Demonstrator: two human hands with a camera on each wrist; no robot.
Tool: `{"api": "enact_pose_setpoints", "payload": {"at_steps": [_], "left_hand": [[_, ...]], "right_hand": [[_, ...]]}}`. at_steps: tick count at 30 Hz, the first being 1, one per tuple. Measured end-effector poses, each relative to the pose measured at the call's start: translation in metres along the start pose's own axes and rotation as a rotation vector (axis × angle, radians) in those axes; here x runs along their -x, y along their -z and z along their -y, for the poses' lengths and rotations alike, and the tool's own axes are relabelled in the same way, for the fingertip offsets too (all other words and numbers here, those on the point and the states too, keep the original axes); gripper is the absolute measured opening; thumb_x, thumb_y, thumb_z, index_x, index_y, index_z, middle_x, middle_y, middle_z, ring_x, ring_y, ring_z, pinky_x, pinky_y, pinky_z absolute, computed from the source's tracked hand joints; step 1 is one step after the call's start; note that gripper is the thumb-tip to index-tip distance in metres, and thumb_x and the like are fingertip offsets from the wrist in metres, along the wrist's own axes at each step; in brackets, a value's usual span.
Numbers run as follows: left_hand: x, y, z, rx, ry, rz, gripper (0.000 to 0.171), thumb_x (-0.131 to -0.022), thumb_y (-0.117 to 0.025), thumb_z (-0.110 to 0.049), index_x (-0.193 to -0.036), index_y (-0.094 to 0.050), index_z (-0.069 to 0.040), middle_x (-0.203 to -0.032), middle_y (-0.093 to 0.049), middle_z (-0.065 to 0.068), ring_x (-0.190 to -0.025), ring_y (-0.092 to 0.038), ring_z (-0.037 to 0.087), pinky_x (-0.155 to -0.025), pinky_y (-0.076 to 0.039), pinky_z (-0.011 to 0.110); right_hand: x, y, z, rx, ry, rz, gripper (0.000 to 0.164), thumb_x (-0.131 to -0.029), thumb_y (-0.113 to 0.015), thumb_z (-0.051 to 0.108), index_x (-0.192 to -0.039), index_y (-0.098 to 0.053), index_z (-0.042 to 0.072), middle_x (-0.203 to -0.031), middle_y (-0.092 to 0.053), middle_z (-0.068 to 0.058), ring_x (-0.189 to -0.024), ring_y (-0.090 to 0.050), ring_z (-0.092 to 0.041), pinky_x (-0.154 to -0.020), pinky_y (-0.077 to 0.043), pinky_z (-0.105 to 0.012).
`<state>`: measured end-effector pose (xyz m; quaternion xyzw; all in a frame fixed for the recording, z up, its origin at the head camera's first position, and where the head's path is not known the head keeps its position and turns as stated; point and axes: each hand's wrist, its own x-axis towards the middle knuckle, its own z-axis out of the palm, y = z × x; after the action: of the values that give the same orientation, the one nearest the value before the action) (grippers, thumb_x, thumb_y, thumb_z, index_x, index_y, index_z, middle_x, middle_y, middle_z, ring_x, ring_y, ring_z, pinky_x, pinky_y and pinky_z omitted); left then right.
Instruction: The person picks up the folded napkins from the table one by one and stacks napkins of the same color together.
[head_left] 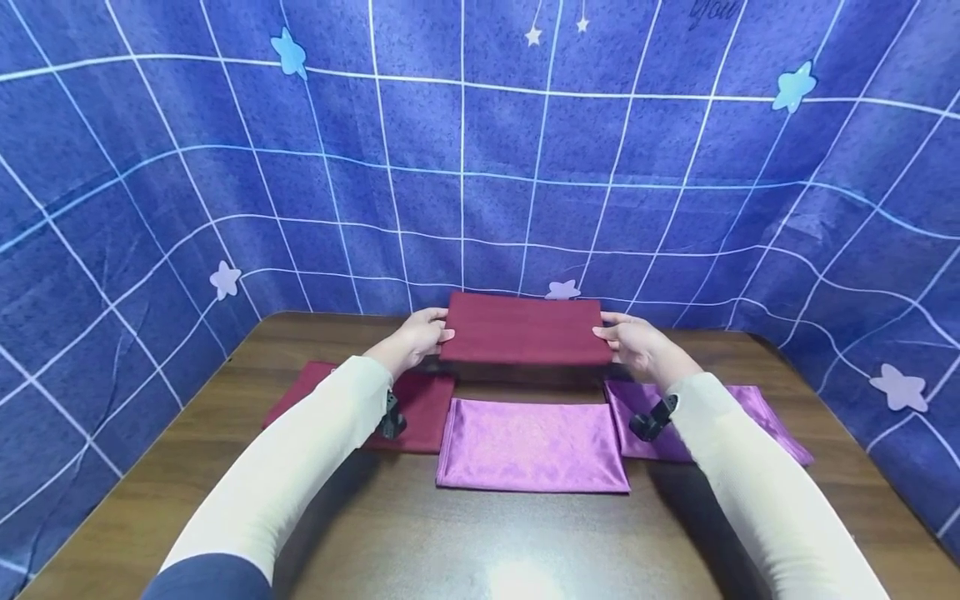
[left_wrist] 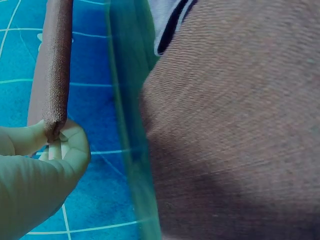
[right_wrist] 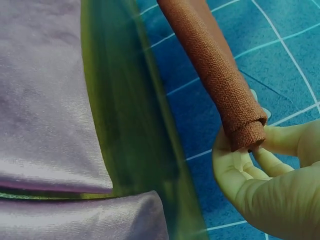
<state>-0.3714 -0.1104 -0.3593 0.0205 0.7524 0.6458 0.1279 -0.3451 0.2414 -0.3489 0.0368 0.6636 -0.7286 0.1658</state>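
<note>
A folded dark red cloth (head_left: 525,329) is held up over the back of the table, stretched level between both hands. My left hand (head_left: 418,333) pinches its left end, thumb on the near side and fingers behind; the left wrist view shows the cloth's folded edge (left_wrist: 57,75) in that grip. At the opposite end my right hand (head_left: 633,337) pinches the cloth between thumb and fingers, and its rolled-looking fold (right_wrist: 225,85) shows in the right wrist view. Below it, a folded shiny purple cloth (head_left: 532,446) lies flat on the table.
Another dark red cloth (head_left: 420,412) lies at the left, partly under my left forearm. A second purple cloth (head_left: 735,417) lies at the right, partly behind my right forearm. The brown wooden table (head_left: 480,533) meets a blue gridded curtain (head_left: 495,200) at its back and sides.
</note>
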Motion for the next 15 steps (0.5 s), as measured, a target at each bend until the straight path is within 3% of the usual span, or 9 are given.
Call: {"api": "enact_pose_setpoints", "payload": {"at_steps": [4, 11, 15], "left_hand": [[0.006, 0.003, 0.001, 0.001, 0.013, 0.002, 0.055, -0.096, -0.046, 0.007, -0.149, -0.029, 0.001, -0.139, -0.047, 0.025, -0.085, -0.057, 0.010, -0.095, -0.052, 0.040], [0.013, 0.008, 0.001, 0.015, -0.007, 0.008, 0.054, -0.096, -0.045, 0.008, -0.148, -0.029, 0.004, -0.141, -0.046, 0.027, -0.081, -0.057, 0.007, -0.079, -0.056, 0.028], [0.018, 0.013, 0.000, 0.008, -0.020, 0.017, 0.054, -0.096, -0.044, 0.009, -0.148, -0.029, 0.004, -0.141, -0.045, 0.027, -0.083, -0.058, 0.007, -0.079, -0.056, 0.028]], "right_hand": [[0.002, -0.004, 0.000, -0.009, -0.002, 0.006, 0.067, -0.097, -0.049, 0.000, -0.155, -0.015, 0.007, -0.086, -0.066, 0.005, -0.077, -0.066, -0.009, -0.070, -0.057, -0.027], [0.004, -0.010, -0.001, -0.017, 0.000, 0.013, 0.066, -0.098, -0.048, 0.000, -0.155, -0.015, 0.007, -0.085, -0.066, 0.004, -0.075, -0.065, -0.010, -0.069, -0.057, -0.027], [0.007, -0.015, 0.000, -0.014, 0.010, 0.009, 0.067, -0.097, -0.049, -0.001, -0.154, -0.016, 0.007, -0.085, -0.065, 0.004, -0.074, -0.065, -0.010, -0.068, -0.057, -0.028]]}}
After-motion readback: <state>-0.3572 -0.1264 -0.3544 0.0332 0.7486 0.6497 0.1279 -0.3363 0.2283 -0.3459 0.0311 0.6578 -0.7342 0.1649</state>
